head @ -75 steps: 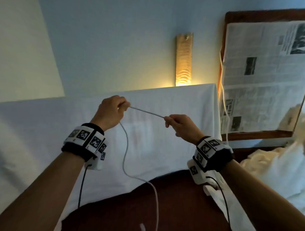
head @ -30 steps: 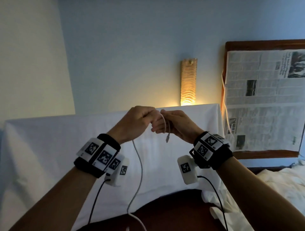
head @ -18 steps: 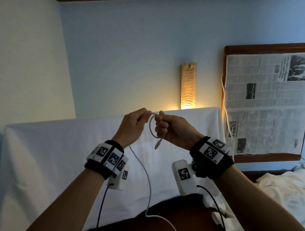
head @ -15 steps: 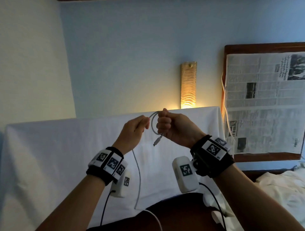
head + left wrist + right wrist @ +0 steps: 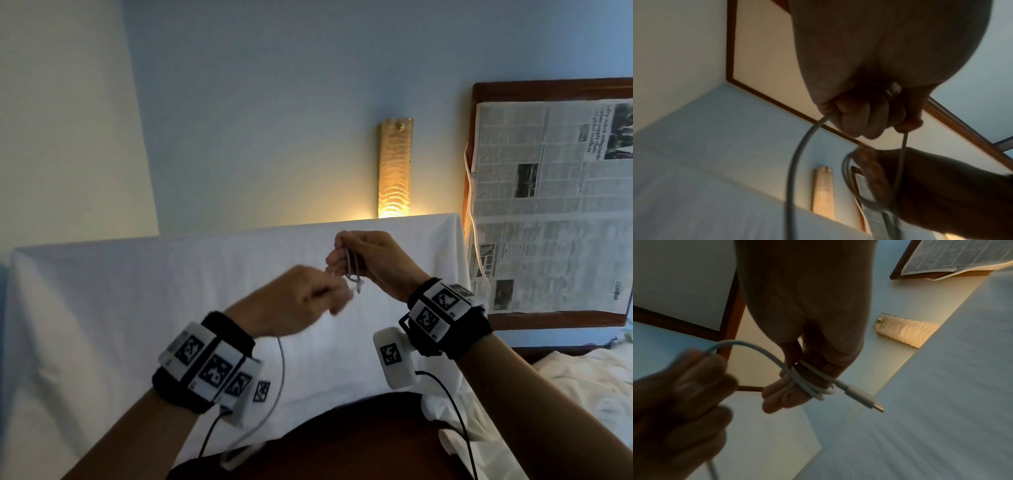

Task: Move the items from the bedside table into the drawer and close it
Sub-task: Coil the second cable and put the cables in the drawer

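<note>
A thin white charging cable (image 5: 352, 270) is held in the air in front of the white-covered headboard (image 5: 137, 291). My right hand (image 5: 366, 263) grips a small coil of it, loops wound round the fingers (image 5: 797, 391), with the plug end (image 5: 863, 396) sticking out. My left hand (image 5: 301, 305), blurred, sits just below and left of the right and pinches the cable (image 5: 807, 142) a short way along. The rest of the cable (image 5: 279, 383) hangs down to a white charger block (image 5: 236, 455) on the dark brown bedside table (image 5: 342, 442). The drawer is out of view.
A lit wall lamp (image 5: 394, 168) glows behind the headboard. A wooden frame covered with newspaper (image 5: 548, 205) hangs at the right, with a white cord (image 5: 474, 222) beside it. Crumpled white bedding (image 5: 565, 394) lies at the lower right.
The stretched cable has been wound into loops round my right hand's fingers. My left hand has just dropped down and left from the right hand, drawing more cable along.
</note>
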`<state>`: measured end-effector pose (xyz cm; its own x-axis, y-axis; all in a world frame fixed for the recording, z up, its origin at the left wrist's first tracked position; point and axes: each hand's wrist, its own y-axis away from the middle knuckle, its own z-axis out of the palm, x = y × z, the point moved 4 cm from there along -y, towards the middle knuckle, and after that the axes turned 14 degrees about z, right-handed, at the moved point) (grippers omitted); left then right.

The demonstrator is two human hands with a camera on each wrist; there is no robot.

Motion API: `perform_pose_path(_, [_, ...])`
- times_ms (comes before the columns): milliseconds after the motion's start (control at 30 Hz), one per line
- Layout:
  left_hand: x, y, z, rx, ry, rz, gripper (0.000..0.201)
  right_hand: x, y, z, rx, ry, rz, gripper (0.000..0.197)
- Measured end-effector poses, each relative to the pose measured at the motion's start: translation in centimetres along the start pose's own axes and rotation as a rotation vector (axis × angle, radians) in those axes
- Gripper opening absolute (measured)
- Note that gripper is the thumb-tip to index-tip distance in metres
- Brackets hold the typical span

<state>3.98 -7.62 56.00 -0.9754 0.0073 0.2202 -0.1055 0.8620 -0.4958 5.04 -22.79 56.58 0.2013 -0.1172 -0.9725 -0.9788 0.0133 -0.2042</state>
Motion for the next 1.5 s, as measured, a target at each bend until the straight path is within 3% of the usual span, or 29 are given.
perform_pose_path(100, [-0.3, -0.8, -3.6, 0.290, -0.109, 0.034, 0.033, 0.5, 0.6, 0.8, -0.027, 0.060, -0.025, 0.035])
perform_pose_path(167, [-1.2, -1.2, -4.9, 0.392, -0.191, 0.020, 0.032, 0.6, 1.0, 1.3, -0.044, 0.038, -0.031, 0.034])
perform_pose_path(333, [-4.6, -1.1, -4.4, 0.466, -0.260, -0.051, 0.032, 0.0, 1.5, 2.4, -0.102, -0.034, -0.008, 0.037])
perform_pose_path(467, [-6.7, 0.0, -1.8, 0.551, -0.135, -0.099, 0.038, -0.2, 1.5, 2.5, -0.170, -0.281, 0.088, 0.034])
perform_pose_path(633, [-10.5, 3.5, 2.0, 0.568, -0.127, -0.251, 0.035, -0.2, 1.0, 0.2, -0.150, -0.697, 0.105, 0.032])
perform_pose_path(700, [-11.5, 5.4, 3.7, 0.516, -0.145, -0.308, 0.034, -0.1, 0.5, -1.2, -0.113, -0.809, 0.077, 0.031])
perform_pose_path(767, [-10.4, 5.7, 5.4, 0.287, -0.152, -0.294, 0.031, 0.3, 0.1, -1.7, -0.054, -0.725, 0.050, 0.029])
perform_pose_path(833, [-7.6, 4.2, 6.4, 0.021, -0.156, -0.202, 0.035, 0.8, -0.2, -1.4, 0.045, -0.445, 0.025, 0.028])
perform_pose_path(900, [-4.4, 2.0, 5.4, -0.048, -0.156, -0.061, 0.038, 1.2, -0.2, -0.6, 0.122, -0.167, 0.001, 0.028])
perform_pose_path(1000, [-1.8, 0.0, 1.7, 0.127, -0.205, 0.066, 0.033, 1.3, 0.1, 0.3, 0.139, 0.057, -0.034, 0.031])
perform_pose_path(1100, [-1.7, -0.9, -1.6, 0.308, -0.375, 0.079, 0.029, 1.0, 0.8, 1.0, 0.114, 0.169, -0.087, 0.037])
perform_pose_path(1167, [-2.2, -1.5, -2.8, 0.358, -0.459, 0.048, 0.031, 0.6, 1.2, 1.4, 0.090, 0.181, -0.108, 0.039])
perform_pose_path(1233, [-3.1, -1.7, -3.4, 0.383, -0.490, 0.013, 0.027, 0.3, 1.4, 1.6, 0.062, 0.140, -0.102, 0.038])
perform_pose_path(1333, [-4.4, -1.3, -3.7, 0.404, -0.473, 0.013, 0.041, 0.2, 1.7, 1.7, -0.023, 0.022, -0.063, 0.038])
perform_pose_path(1500, [-6.0, -0.3, -3.1, 0.506, -0.171, 0.018, 0.045, 0.8, 2.0, 2.4, -0.235, -0.265, 0.087, 0.036])
